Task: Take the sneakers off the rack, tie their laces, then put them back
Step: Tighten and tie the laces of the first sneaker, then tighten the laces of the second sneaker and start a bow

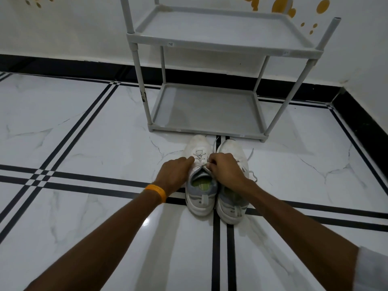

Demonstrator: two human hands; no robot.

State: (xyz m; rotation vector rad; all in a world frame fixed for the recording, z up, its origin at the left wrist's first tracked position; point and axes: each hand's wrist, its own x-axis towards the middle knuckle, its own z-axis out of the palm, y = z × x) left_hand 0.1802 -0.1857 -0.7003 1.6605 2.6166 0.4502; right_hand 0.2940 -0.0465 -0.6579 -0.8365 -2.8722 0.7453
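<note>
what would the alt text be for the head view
Two bare hands, left hand and right hand, work the laces of the left sneaker of a white pair on the tiled floor. The right sneaker's laces hang loose; the grey rack stands behind.

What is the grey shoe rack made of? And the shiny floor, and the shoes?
The rack looks like grey plastic: matte moulded trays on push-fit tube legs. The floor seems to be polished tile, marble-patterned with grey veins and black stripes, glossy enough to mirror the light. The sneakers look like white leather or a synthetic, with grey fabric collars and woven laces; which one I cannot tell.
</note>
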